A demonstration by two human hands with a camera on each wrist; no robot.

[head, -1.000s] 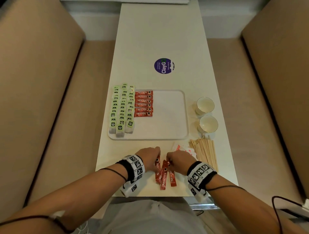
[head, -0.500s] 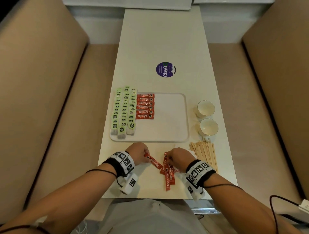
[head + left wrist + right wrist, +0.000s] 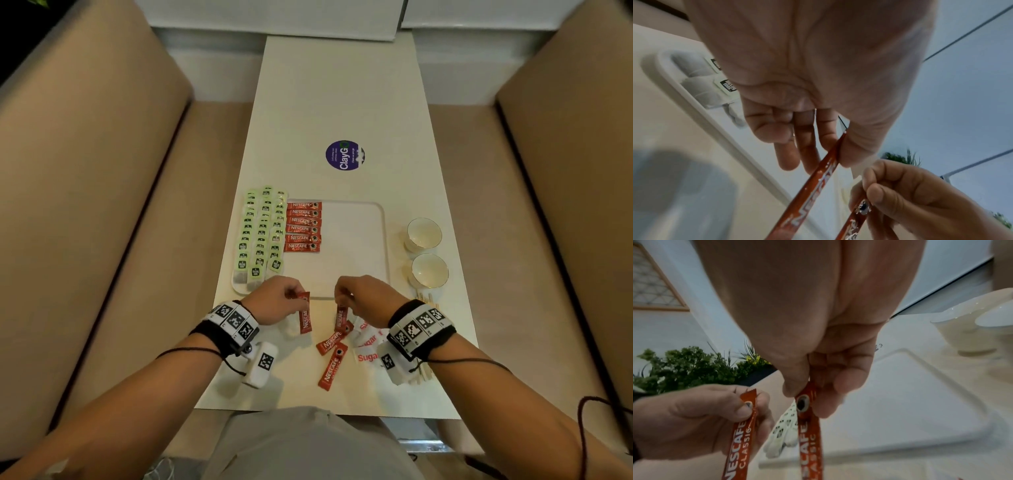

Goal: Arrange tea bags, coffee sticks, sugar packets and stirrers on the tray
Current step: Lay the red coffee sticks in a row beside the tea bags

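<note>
A white tray [image 3: 356, 260] lies mid-table with rows of green tea bags [image 3: 262, 233] along its left side and a column of red coffee sticks [image 3: 303, 226] beside them. My left hand [image 3: 279, 301] pinches the top of one red coffee stick [image 3: 305, 313] that hangs down just before the tray's near edge. My right hand [image 3: 359, 298] pinches another coffee stick [image 3: 340, 317] the same way. Both pinches show in the wrist views, left stick [image 3: 818, 178] and right stick [image 3: 809, 426]. Two more sticks [image 3: 331, 356] and white sugar packets [image 3: 368, 346] lie on the table below my hands.
Two white cups [image 3: 426, 253] stand right of the tray. Wooden stirrers [image 3: 426, 299] lie near them, mostly hidden by my right wrist. A purple round sticker [image 3: 345, 155] marks the table further back. Tan bench seats flank the table on both sides.
Both hands have risen from the pile of sticks toward the tray's near edge, each lifting one coffee stick so that it now hangs upright.
</note>
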